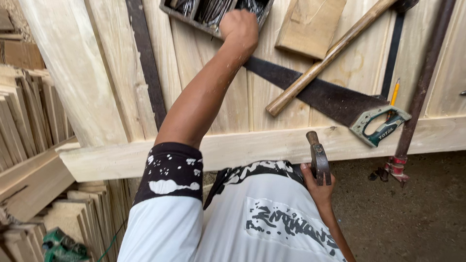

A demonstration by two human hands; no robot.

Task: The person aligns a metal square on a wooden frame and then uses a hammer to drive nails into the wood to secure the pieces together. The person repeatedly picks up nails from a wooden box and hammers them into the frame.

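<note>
Your left hand (239,26) is clenched inside the tray of nails (213,9), fingers hidden among them. They look thin, stiff and sharp; pinch 1 by the shank. Your right hand (318,187) grips the hammer (319,160) near its heavy head, below the saw (335,102).

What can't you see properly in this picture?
Head view:
- What the left hand grasps inside the dark tray of nails: the fist covers it, and the top edge cuts the tray.
- The head of the long wooden-handled tool: cut off by the top edge.
- The grip of the rusty metal hammer: hidden in the right hand.
- The green thing at bottom left: cut off and too small.
</note>
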